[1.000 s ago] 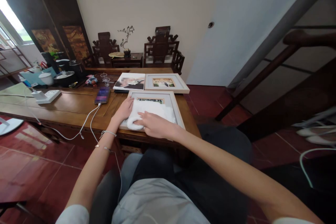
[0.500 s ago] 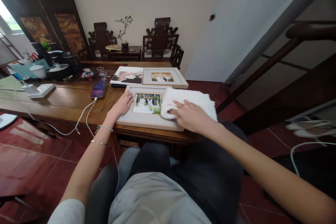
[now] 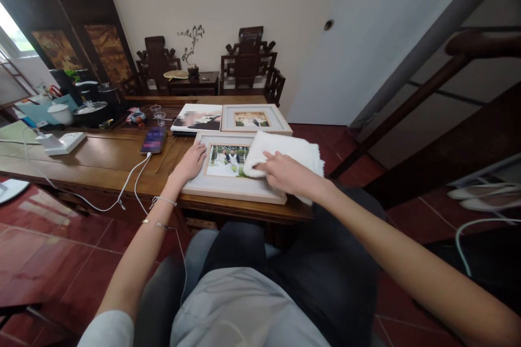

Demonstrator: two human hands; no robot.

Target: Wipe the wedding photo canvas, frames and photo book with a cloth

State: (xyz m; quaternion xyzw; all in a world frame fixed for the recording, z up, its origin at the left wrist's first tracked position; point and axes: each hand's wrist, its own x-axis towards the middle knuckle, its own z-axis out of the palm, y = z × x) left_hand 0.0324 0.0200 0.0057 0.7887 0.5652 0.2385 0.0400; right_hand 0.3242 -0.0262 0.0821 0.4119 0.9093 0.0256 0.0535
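A light wooden picture frame (image 3: pixel 232 191) lies flat at the table's near edge, with a photo (image 3: pixel 228 160) of two people on grass inside a pale mount. Resting on its left border is my left hand (image 3: pixel 192 161), fingers stretched flat and pressing down. My right hand (image 3: pixel 285 173) grips a folded white fluffy towel (image 3: pixel 285 146) and presses it on the right part of the frame. The towel covers the photo's right edge and hangs past the frame's right side. My right fingertips are partly tucked into its fold.
Behind lie a second picture frame (image 3: pixel 279 122) and a white photo board (image 3: pixel 197 116). Left on the wooden table (image 3: pixel 106 157) are a phone (image 3: pixel 153 141) with a white cable, a power strip (image 3: pixel 71 142), plastic cups and a lidded mug (image 3: pixel 61 114). Dark chairs stand beyond.
My right hand has slid the towel a little to the left over the frame, covering slightly more of the photo. My left hand has stayed on the left border.
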